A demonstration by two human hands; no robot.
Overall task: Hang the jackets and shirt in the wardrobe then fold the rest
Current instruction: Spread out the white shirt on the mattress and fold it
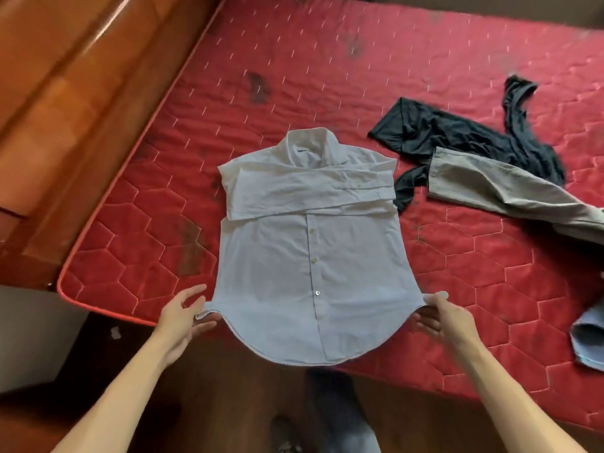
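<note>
The main risk from here is the folded sleeves sliding. They lie crossed over the chest of the button-up shirt (294, 256), and a quick or uneven lift of the hem would likely tip them off to one side and undo the fold. The rounded tail also hangs past the near edge of the red mattress (137, 256), so a loose grip could let the shirt slump toward the floor. The dark garment (457, 132) and the khaki trousers (490, 188) lie just right of the shirt's shoulder, close enough to snag if the fold drifts that way.

The shirt lies face up, collar far and hem near. The left hand (184, 317) pinches the left hem corner between thumb and fingers, its other fingers loosely spread. The right hand (441, 318) pinches the right corner, thumb on top and fingers beneath. The hem is drawn taut between them.
</note>
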